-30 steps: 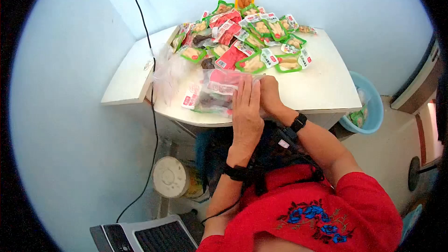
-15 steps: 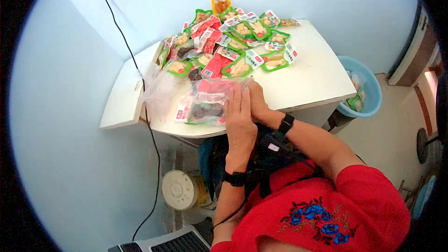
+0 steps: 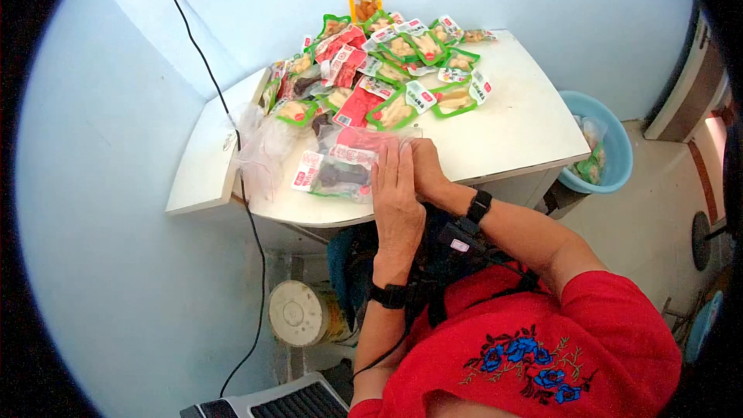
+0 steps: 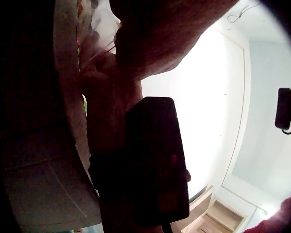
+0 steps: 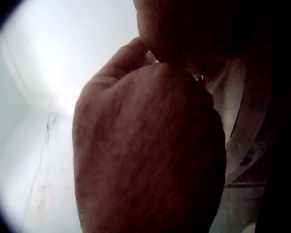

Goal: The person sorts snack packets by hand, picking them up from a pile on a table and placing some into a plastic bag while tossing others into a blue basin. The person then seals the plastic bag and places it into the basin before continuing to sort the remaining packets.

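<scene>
A clear plastic bag [image 3: 357, 139] lies at the table's front edge, with a red-and-white food pouch [image 3: 340, 176] showing dark contents inside it. My left hand [image 3: 398, 205] rests on the right part of the bag, fingers straight and side by side. Just beyond it, my right hand [image 3: 430, 169] has its fingers curled at the bag's right end and grips it there. The gripped edge is mostly hidden behind the hands. In the right wrist view the back of my right hand [image 5: 150, 145] fills the middle, close against the left.
Several green-edged and red food packs [image 3: 395, 112] are heaped behind the bag on the white table [image 3: 511, 120]. A crumpled clear bag [image 3: 263, 147] sits at the left, near a black cord [image 3: 209, 62]. On the right stands a blue tub [image 3: 619, 120] with packs inside.
The head view has shifted, bringing a wall socket into sight. Both hands stay together at the bag's right end, and the bag's pouch has shifted slightly.
</scene>
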`<state>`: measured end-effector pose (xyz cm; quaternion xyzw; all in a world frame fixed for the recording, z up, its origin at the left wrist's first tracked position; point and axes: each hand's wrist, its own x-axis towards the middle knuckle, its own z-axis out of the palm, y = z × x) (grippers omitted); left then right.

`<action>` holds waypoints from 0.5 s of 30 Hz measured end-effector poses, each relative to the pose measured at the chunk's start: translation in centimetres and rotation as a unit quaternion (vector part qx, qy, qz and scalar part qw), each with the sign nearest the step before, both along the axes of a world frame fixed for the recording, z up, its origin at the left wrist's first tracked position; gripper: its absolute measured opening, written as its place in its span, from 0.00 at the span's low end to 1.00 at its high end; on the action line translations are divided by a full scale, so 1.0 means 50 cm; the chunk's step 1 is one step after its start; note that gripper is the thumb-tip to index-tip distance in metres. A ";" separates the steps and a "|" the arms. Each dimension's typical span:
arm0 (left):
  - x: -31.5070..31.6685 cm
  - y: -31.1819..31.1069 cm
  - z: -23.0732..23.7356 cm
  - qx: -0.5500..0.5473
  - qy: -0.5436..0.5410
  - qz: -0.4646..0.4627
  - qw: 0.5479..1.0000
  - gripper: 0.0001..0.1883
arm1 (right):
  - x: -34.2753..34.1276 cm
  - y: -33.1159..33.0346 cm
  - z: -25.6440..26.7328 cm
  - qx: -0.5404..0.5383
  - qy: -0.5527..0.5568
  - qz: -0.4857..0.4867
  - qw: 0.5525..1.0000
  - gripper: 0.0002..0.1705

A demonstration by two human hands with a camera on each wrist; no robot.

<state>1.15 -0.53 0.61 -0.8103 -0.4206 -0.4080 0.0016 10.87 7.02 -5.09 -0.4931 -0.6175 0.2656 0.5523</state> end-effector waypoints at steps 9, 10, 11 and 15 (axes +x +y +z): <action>0.001 -0.004 0.006 -0.013 -0.012 0.001 1.000 0.31 | 0.006 -0.039 0.067 0.132 -0.046 0.171 0.975 0.11; 0.001 -0.003 0.006 -0.008 -0.011 0.000 1.000 0.32 | 0.008 -0.039 0.075 0.164 -0.066 0.186 0.967 0.11; 0.000 -0.001 0.004 -0.001 -0.010 0.000 1.000 0.32 | 0.011 -0.039 0.080 0.196 -0.087 0.201 0.956 0.12; 0.000 -0.002 0.009 0.003 -0.013 0.002 1.000 0.32 | 0.035 -0.023 0.073 0.076 -0.159 0.219 0.960 0.12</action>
